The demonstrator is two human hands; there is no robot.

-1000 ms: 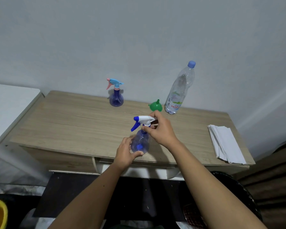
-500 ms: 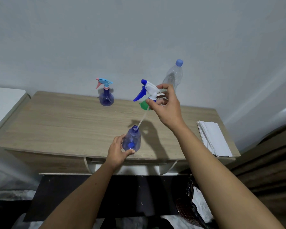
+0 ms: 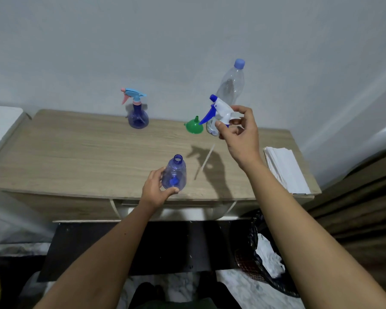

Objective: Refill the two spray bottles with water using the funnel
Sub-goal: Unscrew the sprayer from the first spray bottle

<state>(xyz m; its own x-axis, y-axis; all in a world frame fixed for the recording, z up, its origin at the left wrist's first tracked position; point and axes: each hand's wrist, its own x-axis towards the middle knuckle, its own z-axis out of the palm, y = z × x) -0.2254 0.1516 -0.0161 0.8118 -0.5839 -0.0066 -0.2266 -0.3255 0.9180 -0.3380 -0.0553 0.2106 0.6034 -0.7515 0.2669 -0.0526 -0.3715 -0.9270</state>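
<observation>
My left hand (image 3: 156, 190) grips an uncapped blue spray bottle (image 3: 175, 173) standing near the table's front edge, its mouth open. My right hand (image 3: 240, 132) holds the white and blue spray head (image 3: 220, 111) in the air, its dip tube (image 3: 206, 160) hanging down clear of the bottle. A green funnel (image 3: 194, 126) lies upside down at the back of the table. Beside it stands a clear water bottle (image 3: 230, 85) with a blue cap, partly hidden by the spray head. A second spray bottle (image 3: 136, 112), with a light blue and pink head, stands at the back.
The wooden table (image 3: 76, 152) stands against a white wall. A stack of white paper napkins (image 3: 284, 169) lies at its right end. A dark bin (image 3: 263, 257) with white paper sits on the floor at the right. A white surface (image 3: 0, 121) adjoins the table's left.
My right hand has lifted the spray head off the blue bottle and away to the right, drawing the dip tube fully out. My left hand kept hold of the bottle.
</observation>
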